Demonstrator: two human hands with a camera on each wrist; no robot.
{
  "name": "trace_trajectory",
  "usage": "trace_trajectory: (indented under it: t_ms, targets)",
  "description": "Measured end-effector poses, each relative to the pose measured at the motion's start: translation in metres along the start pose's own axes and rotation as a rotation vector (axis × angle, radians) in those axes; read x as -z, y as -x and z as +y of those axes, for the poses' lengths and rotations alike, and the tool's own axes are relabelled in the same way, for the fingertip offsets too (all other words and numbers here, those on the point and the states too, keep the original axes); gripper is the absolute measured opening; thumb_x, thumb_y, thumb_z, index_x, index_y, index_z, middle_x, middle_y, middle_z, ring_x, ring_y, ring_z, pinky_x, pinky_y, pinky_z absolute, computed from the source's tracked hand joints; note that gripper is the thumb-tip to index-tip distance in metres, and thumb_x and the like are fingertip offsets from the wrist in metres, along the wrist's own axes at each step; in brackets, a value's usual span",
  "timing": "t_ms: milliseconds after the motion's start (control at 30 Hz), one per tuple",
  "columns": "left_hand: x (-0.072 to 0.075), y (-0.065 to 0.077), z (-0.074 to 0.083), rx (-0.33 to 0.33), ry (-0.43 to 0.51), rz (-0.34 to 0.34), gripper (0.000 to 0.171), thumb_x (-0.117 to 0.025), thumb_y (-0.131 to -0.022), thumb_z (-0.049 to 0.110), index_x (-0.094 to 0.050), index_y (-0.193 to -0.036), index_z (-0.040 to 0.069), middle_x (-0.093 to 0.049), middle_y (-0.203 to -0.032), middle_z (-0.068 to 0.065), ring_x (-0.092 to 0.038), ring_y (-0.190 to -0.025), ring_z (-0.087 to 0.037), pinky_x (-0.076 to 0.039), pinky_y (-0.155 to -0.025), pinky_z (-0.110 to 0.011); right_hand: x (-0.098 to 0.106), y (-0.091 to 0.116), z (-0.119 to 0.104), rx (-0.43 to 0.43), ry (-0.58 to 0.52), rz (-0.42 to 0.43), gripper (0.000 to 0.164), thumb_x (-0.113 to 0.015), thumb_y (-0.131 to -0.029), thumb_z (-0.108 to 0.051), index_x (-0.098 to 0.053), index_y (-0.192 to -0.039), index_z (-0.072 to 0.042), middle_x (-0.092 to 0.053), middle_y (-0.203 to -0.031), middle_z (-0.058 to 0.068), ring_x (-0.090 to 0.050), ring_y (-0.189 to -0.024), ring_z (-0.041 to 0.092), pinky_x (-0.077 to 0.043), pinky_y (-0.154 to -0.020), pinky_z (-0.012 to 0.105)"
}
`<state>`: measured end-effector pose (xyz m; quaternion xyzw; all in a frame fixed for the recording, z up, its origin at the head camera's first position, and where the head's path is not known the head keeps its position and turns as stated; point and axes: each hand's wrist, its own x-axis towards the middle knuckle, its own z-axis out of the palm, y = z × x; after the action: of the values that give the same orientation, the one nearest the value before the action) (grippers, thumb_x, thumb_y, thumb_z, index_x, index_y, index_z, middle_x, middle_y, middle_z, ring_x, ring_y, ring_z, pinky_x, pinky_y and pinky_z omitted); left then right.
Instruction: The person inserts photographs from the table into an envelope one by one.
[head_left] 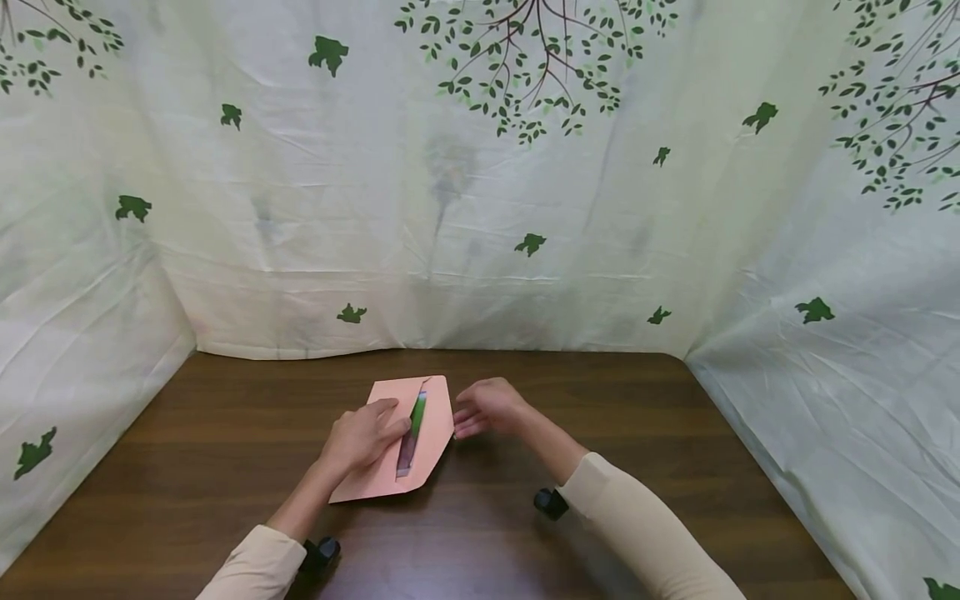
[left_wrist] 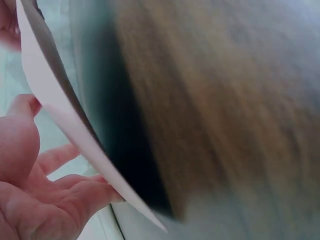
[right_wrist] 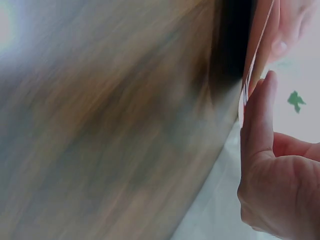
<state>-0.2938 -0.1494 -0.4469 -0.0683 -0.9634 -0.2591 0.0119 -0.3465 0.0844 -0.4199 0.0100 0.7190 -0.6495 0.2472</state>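
Observation:
A pink envelope (head_left: 385, 390) is at the middle of the table, its pointed flap (head_left: 438, 412) extending to the right. At its mouth shows a strip of something printed green and dark purple (head_left: 417, 417), mostly hidden inside. My left hand (head_left: 365, 435) lies on the envelope's face with fingers spread; in the left wrist view its fingertips touch the pink paper (left_wrist: 75, 127), seen nearly edge-on. Just off the flap's tip, my right hand (head_left: 491, 406) has its fingers extended; in the right wrist view a straight finger (right_wrist: 260, 115) lies along the paper's edge.
The brown wooden table (head_left: 247, 417) runs back to a white curtain (head_left: 360, 208) printed with leaves and branches. More of this cloth hangs at both sides. A dark wrist camera (head_left: 551, 503) sits under the right sleeve, another (head_left: 322, 550) by the left.

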Motion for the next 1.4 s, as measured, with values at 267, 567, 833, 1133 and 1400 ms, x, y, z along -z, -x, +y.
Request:
trace_trajectory:
  t_ms: [267, 567, 833, 1133, 1400]
  targets:
    - [0.002, -0.001, 0.002, 0.027, 0.029, -0.002, 0.057, -0.059, -0.097, 0.043, -0.059, -0.140, 0.006, -0.063, -0.135, -0.024, -0.057, -0.123, -0.054, -0.044, -0.098, -0.062, 0.028, 0.014, -0.003, 0.013, 0.003, 0.014, 0.040, -0.048, -0.104, -0.007, -0.052, -0.136, 0.016, -0.059, -0.127, 0.041, -0.073, -0.097, 0.044, -0.062, -0.076, 0.043]
    - [0.001, -0.003, 0.004, 0.008, 0.036, 0.025, 0.054, -0.056, -0.098, 0.039, -0.059, -0.140, 0.004, -0.064, -0.135, -0.023, -0.058, -0.122, -0.052, -0.045, -0.098, -0.061, 0.051, 0.026, -0.001, 0.055, 0.078, 0.026, 0.043, -0.048, -0.104, -0.009, -0.048, -0.139, 0.016, -0.060, -0.124, 0.039, -0.065, -0.114, 0.050, -0.059, -0.089, 0.046]
    - [0.001, -0.003, 0.006, 0.006, 0.031, 0.022, 0.056, -0.055, -0.098, 0.040, -0.058, -0.141, 0.005, -0.063, -0.136, -0.022, -0.058, -0.123, -0.051, -0.045, -0.098, -0.061, 0.071, 0.039, 0.007, 0.044, 0.117, 0.067, 0.043, -0.051, -0.103, -0.012, -0.050, -0.140, 0.012, -0.061, -0.128, 0.037, -0.070, -0.104, 0.043, -0.059, -0.088, 0.048]
    - [-0.003, -0.004, 0.012, 0.000, 0.026, 0.010, 0.058, -0.056, -0.097, 0.042, -0.057, -0.142, 0.006, -0.063, -0.138, -0.019, -0.057, -0.125, -0.050, -0.046, -0.097, -0.059, 0.086, 0.050, 0.017, 0.019, 0.113, 0.088, 0.041, -0.053, -0.103, -0.017, -0.054, -0.136, 0.008, -0.062, -0.128, 0.033, -0.071, -0.096, 0.034, -0.061, -0.078, 0.048]
    - [-0.007, -0.005, 0.017, 0.010, 0.016, 0.013, 0.058, -0.060, -0.096, 0.043, -0.058, -0.141, 0.007, -0.065, -0.134, -0.021, -0.060, -0.121, -0.050, -0.049, -0.093, -0.059, 0.095, 0.057, 0.018, 0.016, 0.111, 0.087, 0.043, -0.054, -0.103, -0.018, -0.052, -0.138, 0.008, -0.061, -0.129, 0.032, -0.069, -0.098, 0.034, -0.061, -0.078, 0.049]
